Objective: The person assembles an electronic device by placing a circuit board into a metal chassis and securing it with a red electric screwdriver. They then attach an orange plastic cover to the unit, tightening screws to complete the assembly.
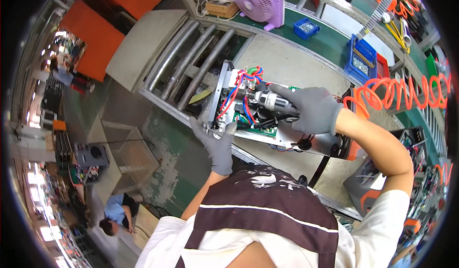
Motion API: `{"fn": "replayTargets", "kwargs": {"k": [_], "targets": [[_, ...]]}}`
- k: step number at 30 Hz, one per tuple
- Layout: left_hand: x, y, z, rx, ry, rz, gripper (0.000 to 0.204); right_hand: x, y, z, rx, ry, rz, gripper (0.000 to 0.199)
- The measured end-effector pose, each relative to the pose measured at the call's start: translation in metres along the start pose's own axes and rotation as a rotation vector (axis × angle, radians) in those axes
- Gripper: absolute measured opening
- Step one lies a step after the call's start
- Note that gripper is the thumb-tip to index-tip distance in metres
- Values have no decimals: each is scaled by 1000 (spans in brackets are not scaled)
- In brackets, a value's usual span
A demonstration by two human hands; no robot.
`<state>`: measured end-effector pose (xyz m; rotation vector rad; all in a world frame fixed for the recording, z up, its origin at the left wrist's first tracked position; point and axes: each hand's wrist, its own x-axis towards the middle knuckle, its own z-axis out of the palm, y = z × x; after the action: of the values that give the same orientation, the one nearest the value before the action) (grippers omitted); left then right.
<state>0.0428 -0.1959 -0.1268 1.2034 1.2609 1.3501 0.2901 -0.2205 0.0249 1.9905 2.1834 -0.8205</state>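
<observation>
Over on your left, orange panels (81,41) stand far off, and a person in a light-blue top (115,208) is at the near left. A dark box with a round front (91,155) sits between them. Moving right, metal rollers (180,62) run beside the pale work surface (294,58).

Your gloved left hand (217,146) is at the near left corner of the opened unit (322,144), thumb and fingers spread apart by the near end of its metal end panel (220,93); you cannot tell from here whether they press on it. The unit lies on the work surface in front of you, its green circuit board (270,131) exposed. Red and blue wires (247,74) loop up behind the panel.

Your gloved right hand (315,109) is clamped around a power driver (272,101), which you hold over the unit with its nose pointing left toward the wires. Whether its tip touches anything is hidden.

Far beyond the unit stands a purple fan (256,4), with a small blue tray (306,35) to its right. Farther right sit a blue bin (352,60) and a red bin (382,67), and an orange coiled hose (387,92) stretches across on the near side of them.
</observation>
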Motion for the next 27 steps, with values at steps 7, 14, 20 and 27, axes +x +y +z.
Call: {"fn": "replayTargets", "kwargs": {"k": [7,14,20,27], "targets": [[-11,-3,38,-64,137,-20,122,4,4,7,-65,38,-86,93],[-9,-15,65,255,361,8,121,20,6,21,-114,49,-133,88],[-12,-19,60,387,385,105,106,21,13,30,-70,29,-167,87],[-6,-21,55,272,386,111,92,17,13,36,-86,47,-265,89]]}}
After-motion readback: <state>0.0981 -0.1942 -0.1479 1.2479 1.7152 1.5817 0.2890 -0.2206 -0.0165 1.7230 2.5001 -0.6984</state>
